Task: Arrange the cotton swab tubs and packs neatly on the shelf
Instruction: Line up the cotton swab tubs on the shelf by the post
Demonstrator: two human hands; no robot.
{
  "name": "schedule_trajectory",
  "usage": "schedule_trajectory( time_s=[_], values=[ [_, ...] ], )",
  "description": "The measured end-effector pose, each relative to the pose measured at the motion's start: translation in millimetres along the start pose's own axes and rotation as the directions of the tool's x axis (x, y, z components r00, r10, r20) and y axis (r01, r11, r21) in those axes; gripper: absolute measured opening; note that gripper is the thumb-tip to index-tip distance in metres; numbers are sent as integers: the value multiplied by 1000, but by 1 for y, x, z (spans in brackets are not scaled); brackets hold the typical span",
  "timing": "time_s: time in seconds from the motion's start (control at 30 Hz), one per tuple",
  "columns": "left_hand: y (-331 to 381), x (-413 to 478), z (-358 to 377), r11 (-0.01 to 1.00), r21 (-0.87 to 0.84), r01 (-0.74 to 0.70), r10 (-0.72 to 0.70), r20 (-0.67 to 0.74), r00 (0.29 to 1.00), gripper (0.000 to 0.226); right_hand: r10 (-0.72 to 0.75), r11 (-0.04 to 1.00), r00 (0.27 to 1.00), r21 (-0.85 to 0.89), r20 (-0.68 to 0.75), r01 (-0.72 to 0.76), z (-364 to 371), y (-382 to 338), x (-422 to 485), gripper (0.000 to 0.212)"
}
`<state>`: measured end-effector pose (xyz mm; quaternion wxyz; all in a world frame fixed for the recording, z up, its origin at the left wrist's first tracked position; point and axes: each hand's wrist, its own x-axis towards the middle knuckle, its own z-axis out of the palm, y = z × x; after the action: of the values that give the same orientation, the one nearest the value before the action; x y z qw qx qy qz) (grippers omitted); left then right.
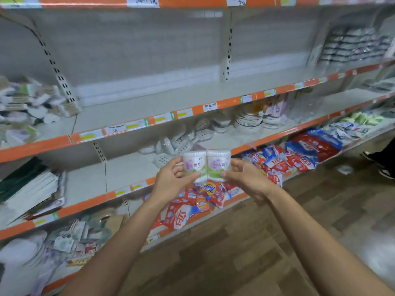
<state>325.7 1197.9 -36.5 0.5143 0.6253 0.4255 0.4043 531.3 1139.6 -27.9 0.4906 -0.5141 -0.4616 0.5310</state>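
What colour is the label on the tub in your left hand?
Tub: white, with a purple flower and green bottom; head view.

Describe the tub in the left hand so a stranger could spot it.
Start at the orange-edged shelving; in front of its lower tiers, above the red detergent packs, two cotton swab tubs are held side by side. Yours is the left tub, in the grip of the left hand; the right hand holds the right tub. Labels match, so only side and hand set it apart.
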Motion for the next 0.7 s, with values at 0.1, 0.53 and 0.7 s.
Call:
schedule_trajectory(
  time_s=[0.1, 0.53, 0.7],
  values=[
    [4, 40, 17, 1000, 17, -5, 5, -25, 1000, 58, 11, 1000, 1000, 5, 1, -11, -32, -12, 37, 38],
    [19, 238, 45, 999, 21, -34, 35, -54, 998, 42, -101, 993, 995, -65, -7, 100, -117, -48, 220, 26],
    [27, 320, 46, 995, 49, -83, 86, -59, 995, 43, -167, 982, 985, -95, -51, 161, -144, -68, 295, 31]
  ],
)
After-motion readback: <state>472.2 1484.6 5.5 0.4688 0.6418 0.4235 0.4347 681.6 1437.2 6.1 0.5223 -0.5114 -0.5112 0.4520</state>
